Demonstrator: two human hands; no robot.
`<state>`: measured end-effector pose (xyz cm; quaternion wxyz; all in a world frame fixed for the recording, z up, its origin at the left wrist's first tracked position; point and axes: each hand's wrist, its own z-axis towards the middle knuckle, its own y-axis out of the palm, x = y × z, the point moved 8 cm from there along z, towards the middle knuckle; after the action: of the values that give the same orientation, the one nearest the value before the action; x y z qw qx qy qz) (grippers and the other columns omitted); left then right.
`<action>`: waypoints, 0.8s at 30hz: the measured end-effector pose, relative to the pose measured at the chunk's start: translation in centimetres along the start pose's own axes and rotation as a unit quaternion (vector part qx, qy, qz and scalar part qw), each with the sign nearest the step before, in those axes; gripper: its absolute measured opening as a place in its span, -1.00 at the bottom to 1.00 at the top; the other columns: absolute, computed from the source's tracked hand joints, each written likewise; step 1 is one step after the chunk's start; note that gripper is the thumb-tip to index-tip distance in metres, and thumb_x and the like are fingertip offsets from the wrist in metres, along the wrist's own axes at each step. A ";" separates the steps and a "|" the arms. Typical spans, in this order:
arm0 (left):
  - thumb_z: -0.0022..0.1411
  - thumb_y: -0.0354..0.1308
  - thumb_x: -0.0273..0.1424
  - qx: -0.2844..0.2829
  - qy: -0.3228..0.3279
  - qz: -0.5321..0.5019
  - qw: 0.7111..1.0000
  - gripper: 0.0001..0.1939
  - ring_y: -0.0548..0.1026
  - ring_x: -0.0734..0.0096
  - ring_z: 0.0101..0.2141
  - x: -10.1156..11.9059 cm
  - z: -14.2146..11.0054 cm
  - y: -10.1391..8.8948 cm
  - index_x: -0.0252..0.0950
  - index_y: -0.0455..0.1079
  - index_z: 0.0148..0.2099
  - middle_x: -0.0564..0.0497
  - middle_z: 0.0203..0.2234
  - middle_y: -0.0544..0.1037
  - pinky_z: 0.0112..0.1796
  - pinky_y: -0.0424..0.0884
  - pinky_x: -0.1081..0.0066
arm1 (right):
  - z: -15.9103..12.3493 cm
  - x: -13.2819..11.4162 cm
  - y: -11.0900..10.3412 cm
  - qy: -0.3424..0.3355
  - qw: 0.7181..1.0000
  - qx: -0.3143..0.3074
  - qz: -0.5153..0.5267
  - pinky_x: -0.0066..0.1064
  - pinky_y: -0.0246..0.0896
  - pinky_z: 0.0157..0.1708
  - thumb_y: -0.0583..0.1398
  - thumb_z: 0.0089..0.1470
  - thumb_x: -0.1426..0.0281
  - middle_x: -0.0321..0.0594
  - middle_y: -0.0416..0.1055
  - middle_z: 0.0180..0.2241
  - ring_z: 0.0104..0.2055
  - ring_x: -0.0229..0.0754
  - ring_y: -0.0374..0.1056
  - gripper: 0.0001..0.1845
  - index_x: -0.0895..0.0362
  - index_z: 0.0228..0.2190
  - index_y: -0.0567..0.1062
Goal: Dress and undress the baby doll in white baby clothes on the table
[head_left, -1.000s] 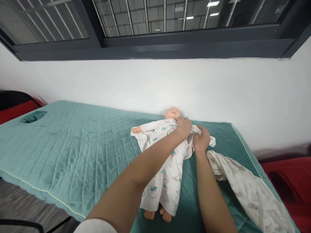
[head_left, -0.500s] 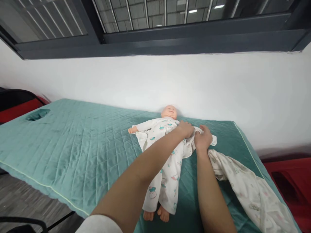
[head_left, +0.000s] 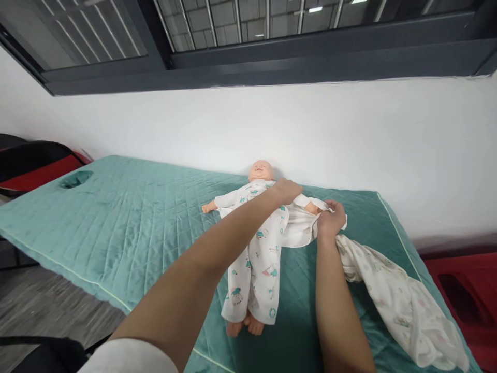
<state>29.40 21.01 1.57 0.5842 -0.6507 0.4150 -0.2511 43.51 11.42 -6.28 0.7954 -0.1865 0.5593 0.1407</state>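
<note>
A baby doll (head_left: 261, 170) lies on its back, dressed in a white printed top and matching trousers (head_left: 264, 259). Its feet point toward me. My left hand (head_left: 288, 191) is closed at the shoulder on the right side of the view; whether it grips the arm or only the cloth is hidden. My right hand (head_left: 332, 218) is closed on the printed shirt (head_left: 301, 228), just beyond the doll's small hand (head_left: 311, 208). The shirt spreads out flat beneath that arm. The doll's other arm (head_left: 225, 201) stretches out to the left in its sleeve.
A crumpled pale printed cloth (head_left: 404, 305) lies to the right of my right forearm. Everything rests on a green quilted bed cover (head_left: 135, 228) with a hole (head_left: 76, 179) at the far left. Behind are a white wall and a window; a red plastic object (head_left: 466, 295) stands at the right.
The doll's hand on the right side has come into sight beside my right hand. The shirt below that arm is now stretched flatter. The doll sits farther left in view.
</note>
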 end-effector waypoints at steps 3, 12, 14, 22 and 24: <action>0.17 0.12 -0.57 0.001 -0.003 0.002 1.000 -0.62 0.54 0.07 -0.07 -0.2 -0.6 -0.1 -0.29 0.39 0.06 -0.22 -0.09 0.57 -0.12 0.39 0.25 | 0.5 1.1 0.3 0.030 0.998 -0.003 0.047 -0.10 0.30 -0.01 0.04 -0.40 0.48 -0.20 0.46 -0.35 -0.20 -0.06 0.40 -0.63 0.13 -0.41 0.45; 0.23 0.11 -0.39 0.038 0.014 -0.042 0.998 -0.67 0.53 0.10 -0.09 0.0 -0.6 1.2 -0.26 0.37 0.05 -0.15 -0.10 0.57 -0.10 0.38 0.24 | 0.8 3.3 0.7 0.116 0.965 -0.005 0.233 -0.23 0.41 -0.11 0.20 -0.26 0.37 -0.25 0.45 -0.29 -0.16 -0.16 0.45 -0.72 0.09 -0.37 0.36; 0.24 0.12 -0.34 0.042 0.009 -0.048 0.998 -0.65 0.52 0.09 -0.06 0.2 -0.2 1.7 -0.27 0.36 0.07 -0.17 -0.07 0.55 -0.08 0.38 0.23 | 0.8 3.1 0.6 0.122 0.959 0.003 0.256 -0.24 0.41 -0.09 0.20 -0.25 0.38 -0.25 0.45 -0.27 -0.14 -0.17 0.46 -0.72 0.08 -0.36 0.34; 0.26 0.13 -0.36 0.059 -0.095 -0.097 0.989 -0.62 0.38 0.05 0.11 -0.9 -2.9 1.1 -0.34 0.36 0.10 -0.21 0.09 0.45 0.09 0.30 0.12 | -1.4 -3.9 -0.6 -0.067 0.982 0.038 0.172 -0.17 0.30 0.08 0.09 0.08 0.36 -0.18 0.48 -0.23 -0.09 -0.15 0.45 -0.83 0.12 -0.27 0.42; 0.29 0.09 -0.36 0.143 -0.135 -0.150 0.969 -0.68 0.39 0.12 0.10 -3.0 -6.4 0.6 -0.30 0.39 0.07 -0.14 0.07 0.48 0.10 0.30 0.17 | -2.9 -6.1 0.3 -0.115 0.987 -0.007 0.115 -0.20 0.30 0.05 0.06 0.18 0.28 -0.12 0.48 -0.15 -0.07 -0.14 0.44 -0.75 0.13 -0.20 0.44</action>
<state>22.48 19.97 2.68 0.6773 -0.6431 0.1902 -0.3024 38.97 10.28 -1.47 0.8316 -0.1090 0.4812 0.2552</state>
